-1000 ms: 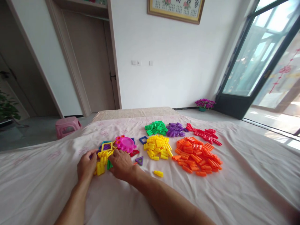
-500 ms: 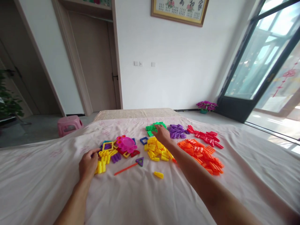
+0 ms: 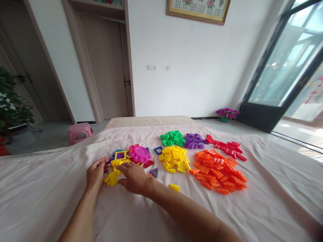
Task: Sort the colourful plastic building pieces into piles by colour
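My left hand (image 3: 96,173) rests at the left edge of the mixed toy pile, its fingers curled by a dark purple piece (image 3: 109,161). What its fingertips hold, if anything, is hidden. Close beside it, my right hand (image 3: 135,177) reaches over yellow plastic blocks (image 3: 111,178), fingers stretched out and thumb apart. A yellow square frame (image 3: 120,155) and a pink round piece with knobs (image 3: 140,154) lie just beyond the hands. To the right of my right fingers is a purple triangle frame (image 3: 154,172); the orange stick by it is mostly covered by my hand.
Piles of green (image 3: 173,138), purple (image 3: 194,140), red (image 3: 228,148), yellow (image 3: 175,158) and orange blocks (image 3: 218,171) lie on the cloth-covered surface (image 3: 191,215). One yellow block (image 3: 174,187) lies alone near the front. A pink stool (image 3: 80,132) stands beyond, at left.
My right hand has moved from the green pile leftward and nearer, to the yellow blocks beside my left hand. My left hand stays in place. The view has shifted slightly.
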The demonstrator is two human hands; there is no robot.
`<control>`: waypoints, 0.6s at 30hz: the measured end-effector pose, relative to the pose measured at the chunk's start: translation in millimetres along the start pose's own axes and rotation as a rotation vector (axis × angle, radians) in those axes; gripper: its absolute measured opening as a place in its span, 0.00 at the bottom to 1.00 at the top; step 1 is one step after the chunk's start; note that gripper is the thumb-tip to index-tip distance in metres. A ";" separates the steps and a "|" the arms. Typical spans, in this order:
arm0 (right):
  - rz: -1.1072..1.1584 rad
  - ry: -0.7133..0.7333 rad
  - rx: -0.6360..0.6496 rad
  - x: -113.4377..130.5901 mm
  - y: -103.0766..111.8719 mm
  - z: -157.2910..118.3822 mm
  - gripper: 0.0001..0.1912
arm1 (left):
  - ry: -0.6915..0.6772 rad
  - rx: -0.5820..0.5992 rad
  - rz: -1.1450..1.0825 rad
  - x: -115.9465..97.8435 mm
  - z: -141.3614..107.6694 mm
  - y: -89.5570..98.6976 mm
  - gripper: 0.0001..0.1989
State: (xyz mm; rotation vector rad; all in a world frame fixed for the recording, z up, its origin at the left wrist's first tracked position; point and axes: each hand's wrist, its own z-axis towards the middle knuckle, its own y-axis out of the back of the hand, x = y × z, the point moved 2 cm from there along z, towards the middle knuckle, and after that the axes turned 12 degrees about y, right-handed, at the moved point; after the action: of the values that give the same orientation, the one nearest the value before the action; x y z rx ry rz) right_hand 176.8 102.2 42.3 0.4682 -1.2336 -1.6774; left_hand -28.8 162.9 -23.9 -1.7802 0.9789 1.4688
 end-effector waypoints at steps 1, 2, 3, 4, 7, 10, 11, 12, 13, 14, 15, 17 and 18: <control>-0.030 0.022 0.027 5.0 -7.4 5.4 0.27 | 0.004 0.006 -0.009 -0.2 1.0 0.6 0.19; -0.060 0.039 0.056 7.9 -13.7 9.8 0.26 | 0.006 0.012 -0.016 -0.3 1.8 1.0 0.19; -0.086 0.052 0.083 9.1 -19.1 13.1 0.24 | 0.006 0.016 -0.021 -0.2 2.5 1.4 0.18; -0.107 0.060 0.103 9.4 -23.2 15.1 0.21 | 0.004 0.016 -0.025 0.0 3.0 1.6 0.18; -0.129 0.055 0.106 8.4 -26.0 13.5 0.12 | -0.011 0.007 -0.025 1.2 3.2 1.5 0.19; -0.074 -0.039 0.079 5.3 -8.9 1.8 0.09 | -0.025 -0.003 -0.006 2.3 2.0 0.2 0.21; -0.053 -0.104 0.066 2.6 1.7 -3.7 0.09 | -0.030 -0.005 0.004 2.4 1.5 -0.4 0.21; -0.038 -0.178 0.051 -1.3 14.3 -9.8 0.09 | -0.035 -0.007 0.016 2.5 1.0 -1.0 0.22; -0.036 -0.257 0.033 -6.4 28.4 -16.3 0.09 | -0.041 -0.010 0.030 2.6 0.6 -1.5 0.22; -0.048 -0.334 0.015 -12.8 43.4 -23.0 0.10 | -0.048 -0.013 0.047 2.6 0.3 -1.8 0.23; -0.069 -0.400 0.000 -20.0 58.7 -29.9 0.11 | -0.057 -0.018 0.068 2.5 0.0 -2.1 0.23; -0.134 -0.526 -0.022 -36.9 87.9 -44.3 0.12 | -0.082 -0.029 0.122 2.0 -1.1 -2.1 0.24; -0.174 -0.585 -0.028 -45.8 101.0 -51.9 0.13 | -0.099 -0.038 0.157 1.5 -2.0 -1.8 0.24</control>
State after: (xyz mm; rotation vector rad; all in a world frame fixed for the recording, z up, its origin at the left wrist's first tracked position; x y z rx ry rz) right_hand 284.5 112.8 99.7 0.0584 -1.6154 -2.0610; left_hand -26.1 161.9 -25.0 -1.6720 1.0660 1.6658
